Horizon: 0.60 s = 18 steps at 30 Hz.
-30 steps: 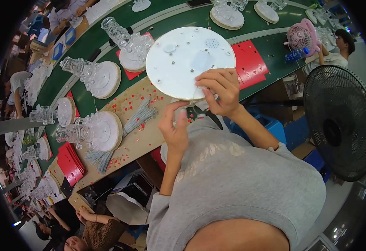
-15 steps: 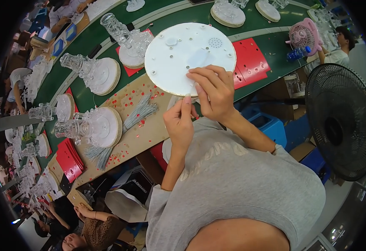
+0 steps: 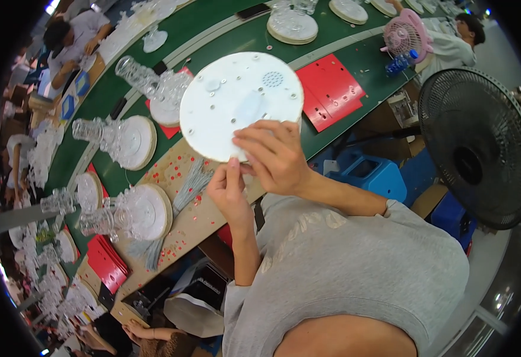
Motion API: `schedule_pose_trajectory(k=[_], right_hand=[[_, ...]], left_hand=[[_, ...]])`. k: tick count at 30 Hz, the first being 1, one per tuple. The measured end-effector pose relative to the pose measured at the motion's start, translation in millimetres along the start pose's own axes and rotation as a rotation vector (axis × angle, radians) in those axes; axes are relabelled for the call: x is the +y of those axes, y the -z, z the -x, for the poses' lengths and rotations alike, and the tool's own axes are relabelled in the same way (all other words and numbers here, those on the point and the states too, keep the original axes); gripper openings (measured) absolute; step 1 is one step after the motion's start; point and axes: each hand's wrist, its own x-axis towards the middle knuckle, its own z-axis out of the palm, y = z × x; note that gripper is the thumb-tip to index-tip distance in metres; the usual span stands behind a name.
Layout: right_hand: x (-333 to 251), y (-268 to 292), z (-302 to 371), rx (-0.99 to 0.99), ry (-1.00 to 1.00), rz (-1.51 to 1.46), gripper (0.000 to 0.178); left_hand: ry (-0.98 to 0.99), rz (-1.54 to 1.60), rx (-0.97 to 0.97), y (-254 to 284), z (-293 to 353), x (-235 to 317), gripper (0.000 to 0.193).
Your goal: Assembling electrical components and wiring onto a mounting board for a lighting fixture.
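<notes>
A white round base (image 3: 216, 89) sits in front of me with its flat face toward me, showing small screw holes, a grille of tiny holes and a paler oblong patch. At its near edge my left hand (image 3: 232, 193) is closed in a pinch, thumb up. My right hand (image 3: 277, 156) bends its fingers over the lower face, tips touching or just above it. Between the hands shows a small whitish, translucent bit (image 3: 238, 156), too small to name. Whatever stands beneath the base is hidden.
Clear figured pieces on round bases, such as one at the left (image 3: 138, 143), stand on the green table. Red sheets (image 3: 330, 89), a wire bundle (image 3: 192, 189), a pink fan (image 3: 404, 35) and a bottle (image 3: 401, 63) lie around. A black fan (image 3: 474, 149) stands right; other people work nearby.
The view has shifted, so the base and both hands appear lower and further left. Both hands stay at the base's near edge, their grip much the same.
</notes>
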Motion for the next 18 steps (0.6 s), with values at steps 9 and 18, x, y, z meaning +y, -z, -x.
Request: schedule_pose_trajectory(k=[9,18], right_hand=[[87,39,17,0.212,-0.217,0.199,0.040],[297,-11,174,-0.445,-1.073,0.565,0.086]], left_hand=[[-0.002,-0.097,0.042,9,-9,18,0.048],[0.005,-0.240,-0.078,13,-8,29,0.046]])
